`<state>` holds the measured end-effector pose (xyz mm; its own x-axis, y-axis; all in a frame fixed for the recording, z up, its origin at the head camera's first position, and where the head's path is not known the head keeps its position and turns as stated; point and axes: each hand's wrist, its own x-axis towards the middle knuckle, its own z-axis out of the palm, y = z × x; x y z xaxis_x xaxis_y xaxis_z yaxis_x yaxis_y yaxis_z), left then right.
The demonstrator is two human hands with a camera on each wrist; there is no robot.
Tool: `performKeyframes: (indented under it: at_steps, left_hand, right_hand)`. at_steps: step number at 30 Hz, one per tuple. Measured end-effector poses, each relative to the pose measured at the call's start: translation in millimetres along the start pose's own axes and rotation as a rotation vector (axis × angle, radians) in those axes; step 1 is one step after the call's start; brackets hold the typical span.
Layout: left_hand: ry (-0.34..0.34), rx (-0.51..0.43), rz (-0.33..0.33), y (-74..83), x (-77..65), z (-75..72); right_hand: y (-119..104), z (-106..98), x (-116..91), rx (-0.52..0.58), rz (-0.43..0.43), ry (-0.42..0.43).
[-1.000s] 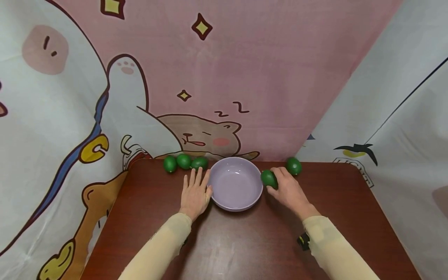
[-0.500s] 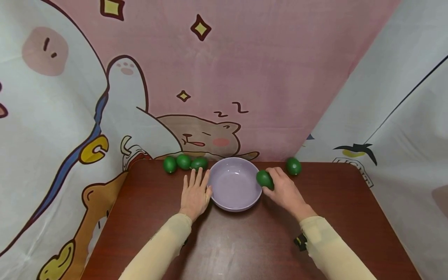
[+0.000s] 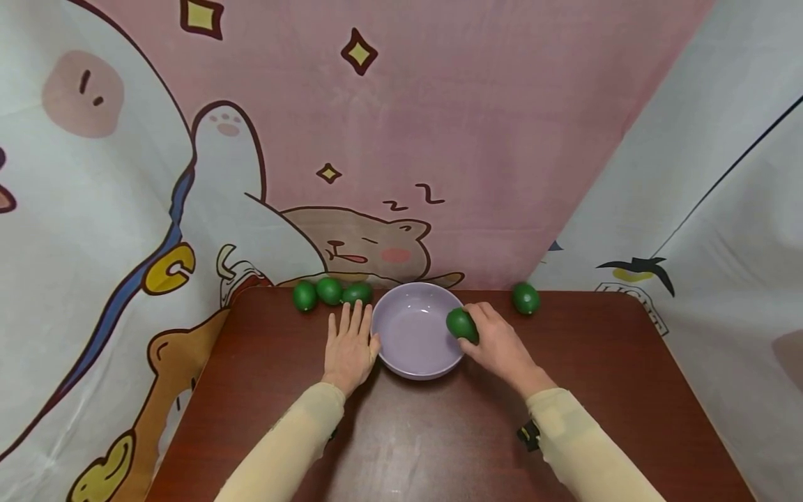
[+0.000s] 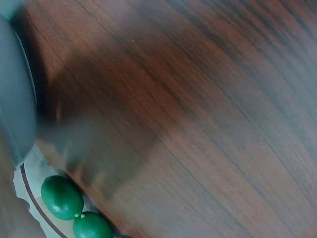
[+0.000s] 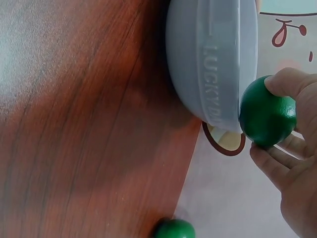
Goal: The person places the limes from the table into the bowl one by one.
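Observation:
A round lavender bowl (image 3: 417, 341) stands near the back of the table. My right hand (image 3: 500, 346) grips a green lime (image 3: 461, 325) at the bowl's right rim; in the right wrist view thumb and fingers curl round the lime (image 5: 267, 113) beside the rim of the bowl (image 5: 213, 64). At the bowl's left side my left hand (image 3: 348, 351) lies with straight, spread fingers, its thumb against or very near the bowl wall. In the left wrist view only part of this hand (image 4: 17, 198) shows, at the left edge.
Several limes (image 3: 304, 295) sit in a group at the table's back left edge, beyond the left hand. Another lime (image 3: 525, 298) rests at the back right. The brown wooden table (image 3: 401, 446) ends at a cartoon-printed cloth (image 3: 489, 139) behind it.
My right hand has moved left with the lime, from beside the bowl to over its right rim. The left hand has kept its place.

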<state>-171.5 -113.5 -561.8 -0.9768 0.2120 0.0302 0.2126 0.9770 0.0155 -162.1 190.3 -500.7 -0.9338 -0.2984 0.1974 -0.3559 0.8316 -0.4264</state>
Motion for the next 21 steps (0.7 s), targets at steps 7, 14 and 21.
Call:
performKeyframes:
  at_steps: [7,14,21]
  left_hand:
    - [-0.001,-0.001,-0.007,-0.1,-0.7,1.2]
    - [0.004,-0.016,-0.012,0.2,0.1,3.0]
    - [0.025,-0.022,-0.011,-0.1,0.0,3.9]
  right_hand:
    - [-5,4,0,0.001,0.002,-0.020]
    - [-8,9,-1,0.026,-0.023,-0.010]
    - [-11,14,-1,0.034,-0.054,0.002]
